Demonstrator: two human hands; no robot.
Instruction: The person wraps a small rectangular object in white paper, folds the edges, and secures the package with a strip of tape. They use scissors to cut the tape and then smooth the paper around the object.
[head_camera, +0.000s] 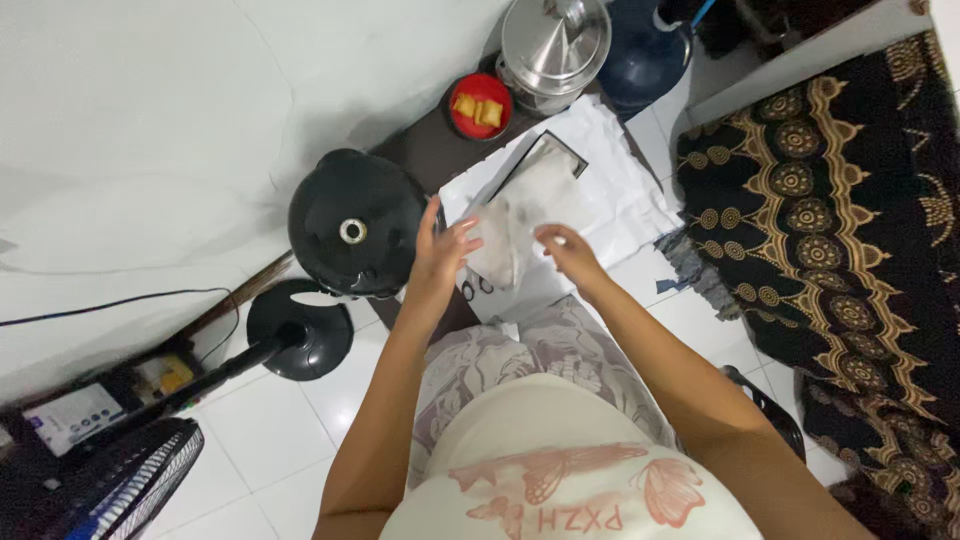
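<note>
Both hands, left (440, 255) and right (566, 248), gripped a bag (520, 215) at frame centre; red bowl (479, 105) above held yellow pieces.

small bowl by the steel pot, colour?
Red bowl, yellow pieces inside; head view.

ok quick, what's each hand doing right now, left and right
Left hand: fingers closed on the left edge of the white cloth.
Right hand: fingers pinched on the cloth's right side.
</note>
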